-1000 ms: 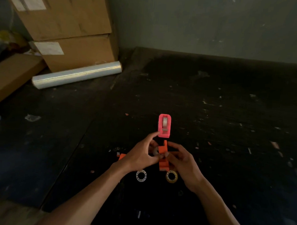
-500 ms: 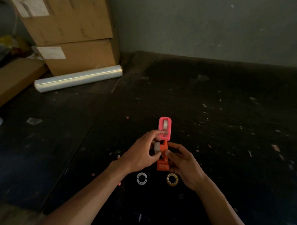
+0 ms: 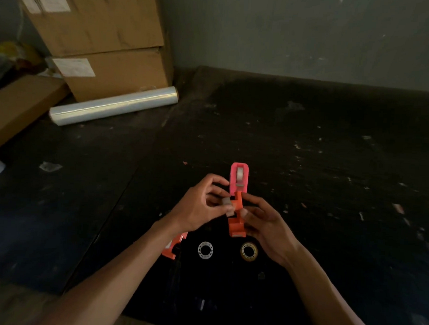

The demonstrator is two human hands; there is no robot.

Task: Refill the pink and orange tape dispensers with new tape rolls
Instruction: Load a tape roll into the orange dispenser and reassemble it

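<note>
Head view: pink dispenser [image 3: 239, 178] on counter [image 3: 306, 166] looks loaded. Left hand [image 3: 201, 208] pinches roll [image 3: 227, 202], right hand [image 3: 264, 226] grips orange dispenser [image 3: 236, 222]; roll not seated yet.

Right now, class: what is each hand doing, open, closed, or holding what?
Left hand: closed, pinching a small tape roll.
Right hand: closed on the orange dispenser, holding it above the table.
</note>
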